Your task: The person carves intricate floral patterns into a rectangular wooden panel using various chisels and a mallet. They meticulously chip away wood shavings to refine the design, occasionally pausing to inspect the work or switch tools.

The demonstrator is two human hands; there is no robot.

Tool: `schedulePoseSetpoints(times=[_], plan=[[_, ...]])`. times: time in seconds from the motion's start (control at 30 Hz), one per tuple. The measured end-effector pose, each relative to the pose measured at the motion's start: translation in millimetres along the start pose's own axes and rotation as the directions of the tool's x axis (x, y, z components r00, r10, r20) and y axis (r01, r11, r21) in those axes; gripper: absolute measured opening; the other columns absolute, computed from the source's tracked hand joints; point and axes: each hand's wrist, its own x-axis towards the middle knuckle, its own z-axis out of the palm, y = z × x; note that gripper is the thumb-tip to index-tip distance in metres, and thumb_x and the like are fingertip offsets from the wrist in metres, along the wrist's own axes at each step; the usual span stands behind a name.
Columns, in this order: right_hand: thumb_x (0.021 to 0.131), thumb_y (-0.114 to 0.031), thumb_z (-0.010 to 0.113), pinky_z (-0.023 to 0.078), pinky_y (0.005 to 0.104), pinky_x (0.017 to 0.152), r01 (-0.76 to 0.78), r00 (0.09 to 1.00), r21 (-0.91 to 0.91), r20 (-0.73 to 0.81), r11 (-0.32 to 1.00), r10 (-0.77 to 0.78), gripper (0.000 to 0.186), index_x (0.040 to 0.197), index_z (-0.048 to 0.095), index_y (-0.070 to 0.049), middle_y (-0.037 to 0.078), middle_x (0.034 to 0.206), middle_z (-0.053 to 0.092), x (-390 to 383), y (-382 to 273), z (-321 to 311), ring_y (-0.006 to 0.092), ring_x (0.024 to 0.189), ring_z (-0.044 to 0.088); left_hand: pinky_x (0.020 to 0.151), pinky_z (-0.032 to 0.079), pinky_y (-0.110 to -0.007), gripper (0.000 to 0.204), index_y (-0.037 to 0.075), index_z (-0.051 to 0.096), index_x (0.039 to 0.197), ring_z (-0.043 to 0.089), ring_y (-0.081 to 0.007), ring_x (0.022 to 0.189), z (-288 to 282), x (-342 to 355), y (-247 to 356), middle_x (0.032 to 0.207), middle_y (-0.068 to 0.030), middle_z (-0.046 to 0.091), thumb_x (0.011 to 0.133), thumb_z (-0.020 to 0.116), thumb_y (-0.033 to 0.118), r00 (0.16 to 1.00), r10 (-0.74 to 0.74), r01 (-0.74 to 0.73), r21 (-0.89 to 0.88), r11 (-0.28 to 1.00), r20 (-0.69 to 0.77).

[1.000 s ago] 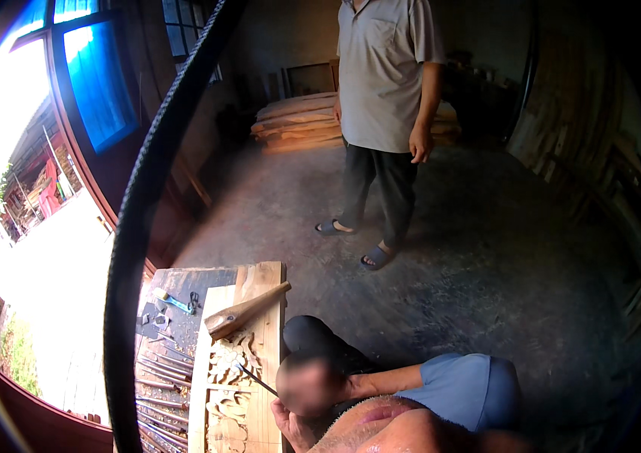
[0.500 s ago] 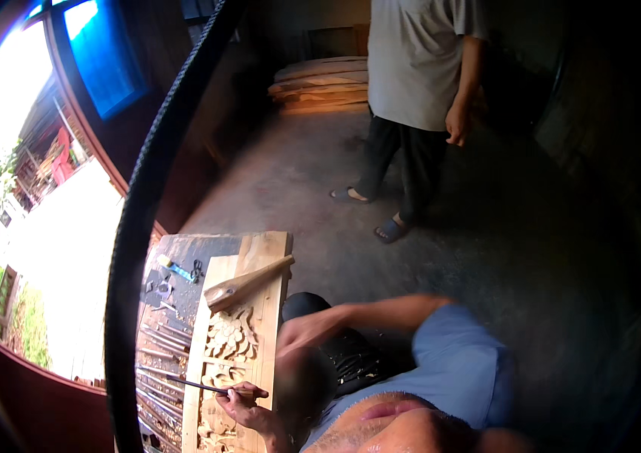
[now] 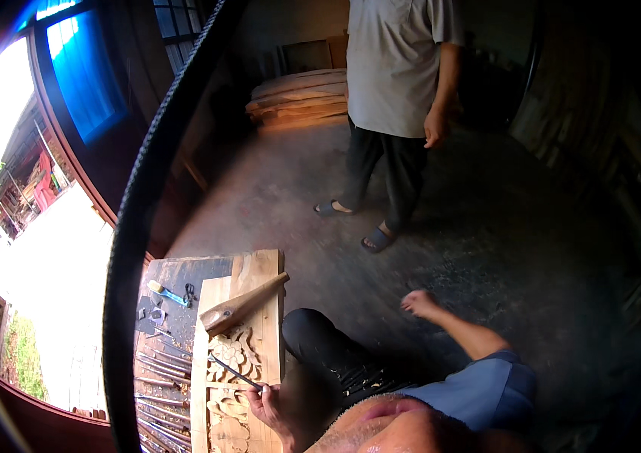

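Observation:
My left hand (image 3: 266, 408) is closed around a thin dark carving chisel (image 3: 236, 372) at the near edge of the workbench. The blade slants up and left over a pale wooden board (image 3: 199, 385) carved in relief with flowers and leaves. I cannot tell whether its tip touches the wood. Away to the right, my right hand (image 3: 420, 304) is raised over the floor, fingers loosely bent and slightly blurred, with nothing visible in them. A wooden mallet (image 3: 241, 306) with a thick head and tapering handle lies across the board above the carving.
Several chisels (image 3: 162, 381) lie in a row left of the board. A blue-handled brush (image 3: 169, 293) rests farther up the bench (image 3: 192, 266). Another person (image 3: 400, 83) stands ahead, near stacked planks (image 3: 298, 98). A dark strap (image 3: 135, 204) crosses the view; a bright doorway is left.
My right hand has swung from beside the board out to the right. My left hand has turned the chisel, its blade now over the carving instead of the row of tools. The view has shifted slightly.

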Motion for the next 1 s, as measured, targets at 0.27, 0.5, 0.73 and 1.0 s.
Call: schedulePoseSetpoints(times=[0.27, 0.5, 0.73, 1.0], plan=[[0.104, -0.032, 0.065, 0.059, 0.0471, 0.085, 0.582, 0.811, -0.395, 0.209, 0.711, -0.547, 0.029, 0.115, 0.073, -0.006, 0.018, 0.098, 0.078, -96.8, -157.4, 123.8, 0.0408, 0.099, 0.075, 0.064, 0.044, -0.020, 0.009, 0.007, 0.054, 0.105, 0.055, -0.0079, 0.066, -13.0, -11.1, -4.4, 0.076, -0.0029, 0.061, 0.106, 0.059, 0.014, 0.995, -0.048, 0.051, 0.034, 0.998, -0.093], [0.096, -0.018, 0.075, 0.062, 0.0437, 0.090, 0.815, 0.467, -0.393, 0.011, 0.426, -0.884, 0.026, 0.117, 0.070, -0.004, 0.018, 0.120, 0.075, -115.8, -208.9, 159.8, 0.0364, 0.107, 0.075, 0.050, 0.049, -0.026, 0.013, 0.006, 0.051, 0.111, 0.058, -0.0153, 0.052, 0.6, -15.3, 2.4, 0.068, -0.0115, 0.064, 0.106, 0.058, 0.017, 0.988, -0.120, 0.127, 0.065, 0.990, -0.101], [0.091, -0.011, 0.076, 0.059, 0.0447, 0.102, 0.826, 0.415, -0.421, 0.004, 0.375, -0.910, 0.034, 0.124, 0.070, -0.004, 0.018, 0.139, 0.067, -123.3, -210.6, 182.3, 0.0391, 0.123, 0.068, 0.051, 0.049, -0.025, 0.016, 0.006, 0.051, 0.110, 0.058, -0.0151, 0.053, 2.6, -20.2, -1.9, 0.068, -0.0109, 0.064, 0.106, 0.059, 0.019, 0.990, -0.124, 0.132, 0.137, 0.982, -0.062], [0.091, -0.009, 0.075, 0.058, 0.0452, 0.102, 0.837, 0.438, -0.354, -0.024, 0.417, -0.899, 0.030, 0.120, 0.071, -0.005, 0.017, 0.137, 0.068, -123.1, -213.7, 181.8, 0.0394, 0.124, 0.068, 0.051, 0.048, -0.026, 0.015, 0.005, 0.051, 0.109, 0.057, -0.0151, 0.052, 3.3, -17.6, -9.1, 0.068, -0.0107, 0.063, 0.106, 0.058, 0.018, 0.999, -0.034, 0.035, 0.113, 0.993, -0.013]])
